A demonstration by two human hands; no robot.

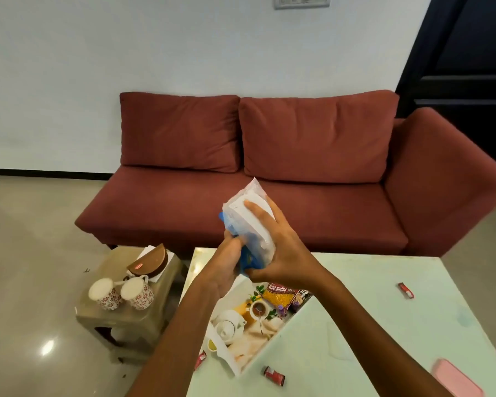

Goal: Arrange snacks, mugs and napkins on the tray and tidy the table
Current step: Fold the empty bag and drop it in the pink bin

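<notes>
Both hands hold a clear-and-blue snack packet above the tray, long axis near upright, top leaning away to the right. Right hand fingers spread flat along its side; left hand fingers closed around the lower blue edge (contents unclear).

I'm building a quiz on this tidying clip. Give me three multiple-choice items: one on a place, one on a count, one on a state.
1. Where do the two floral mugs stand?
A. on the tray
B. on the small stool
C. on the sofa

2. How many red sofa back cushions show?
A. one
B. two
C. four

3. The clear packet is:
A. held by both hands
B. lying on the table
C. on the floor

Answers: B, the mugs stand on the stool; B, two cushions side by side; A, the left hand and right hand grip it.
</notes>
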